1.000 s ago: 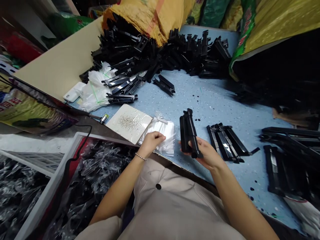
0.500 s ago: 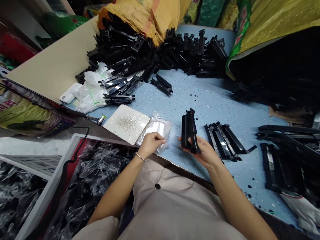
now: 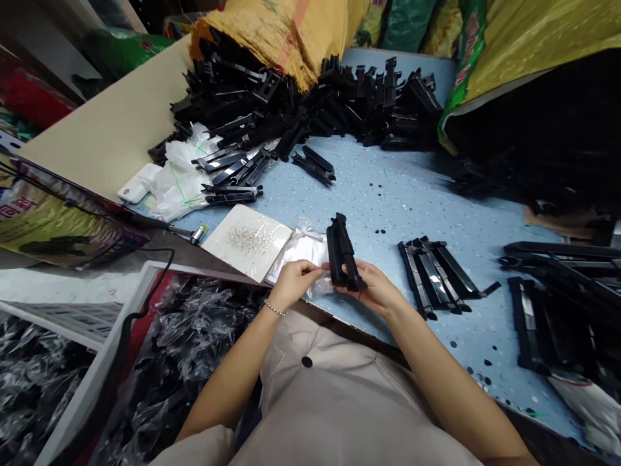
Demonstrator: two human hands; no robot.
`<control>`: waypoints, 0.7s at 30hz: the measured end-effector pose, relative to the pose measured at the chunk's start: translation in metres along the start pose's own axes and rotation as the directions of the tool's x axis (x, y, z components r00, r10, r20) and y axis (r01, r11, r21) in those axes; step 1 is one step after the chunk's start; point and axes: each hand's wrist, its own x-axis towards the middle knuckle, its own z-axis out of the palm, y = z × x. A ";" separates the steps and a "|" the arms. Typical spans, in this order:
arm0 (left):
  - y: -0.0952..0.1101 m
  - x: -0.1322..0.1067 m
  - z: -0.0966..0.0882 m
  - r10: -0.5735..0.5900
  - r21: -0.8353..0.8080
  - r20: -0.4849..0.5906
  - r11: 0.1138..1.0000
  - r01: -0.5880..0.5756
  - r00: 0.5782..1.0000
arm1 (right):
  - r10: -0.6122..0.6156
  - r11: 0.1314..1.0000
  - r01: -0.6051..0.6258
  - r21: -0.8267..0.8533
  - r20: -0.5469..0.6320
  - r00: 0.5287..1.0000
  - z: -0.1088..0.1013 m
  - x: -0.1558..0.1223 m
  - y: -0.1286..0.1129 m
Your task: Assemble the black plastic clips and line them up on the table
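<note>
My right hand (image 3: 371, 290) grips a long black plastic part (image 3: 341, 251) by its near end, with the part pointing away from me over the blue speckled table (image 3: 402, 194). Just to its left, my left hand (image 3: 294, 279) pinches the edge of a clear plastic bag (image 3: 303, 247) lying at the table's near edge. The two hands are almost touching. A white tile (image 3: 247, 239) strewn with small silvery bits lies left of the bag.
Heaps of black parts (image 3: 301, 103) spill from a yellow sack (image 3: 286, 29) at the back. More black parts (image 3: 436, 275) lie to the right, with others at the far right (image 3: 557, 291). A crate of clear bagged pieces (image 3: 184, 336) stands below left. White bags (image 3: 177, 175) lie at the left.
My right hand has carried the black part leftward to meet my left hand at the clear bag. The left hand has stayed on the bag.
</note>
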 end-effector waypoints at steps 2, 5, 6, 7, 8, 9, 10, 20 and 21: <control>-0.001 -0.001 -0.001 0.004 -0.001 0.012 1.000 -0.004 1.000 | 0.000 1.000 0.000 -0.007 -0.023 1.000 -0.005 -0.003 -0.001; -0.004 0.001 0.003 0.010 0.077 -0.069 0.997 -0.004 0.998 | -0.005 1.000 0.005 0.010 -0.032 0.999 -0.008 -0.010 -0.004; -0.004 0.002 0.005 0.012 0.114 -0.096 0.993 -0.001 0.995 | -0.004 1.000 0.004 0.021 -0.023 1.000 -0.008 -0.012 -0.005; -0.004 0.003 0.007 0.014 0.146 -0.115 0.989 0.003 0.993 | -0.002 0.999 0.003 0.032 -0.010 1.000 -0.007 -0.012 -0.005; -0.004 0.004 0.009 0.016 0.164 -0.122 0.987 0.004 0.992 | 0.000 0.999 0.000 0.041 0.003 1.000 -0.006 -0.012 -0.004; -0.004 0.005 0.011 0.018 0.164 -0.117 0.987 0.001 0.993 | 0.003 0.999 -0.004 0.044 0.013 1.000 -0.004 -0.011 -0.002; -0.003 0.005 0.010 0.022 0.146 -0.106 0.989 -0.007 0.994 | 0.010 0.999 -0.011 0.042 0.014 1.000 -0.002 -0.009 0.000; 0.016 -0.028 -0.041 0.342 0.352 -0.114 0.892 -0.284 0.933 | 0.036 0.998 -0.034 0.045 -0.055 0.998 -0.008 0.001 0.014; 0.018 -0.030 -0.043 0.353 0.477 -0.054 0.831 -0.286 0.934 | 0.028 0.999 -0.026 0.031 -0.062 0.998 -0.008 0.000 0.012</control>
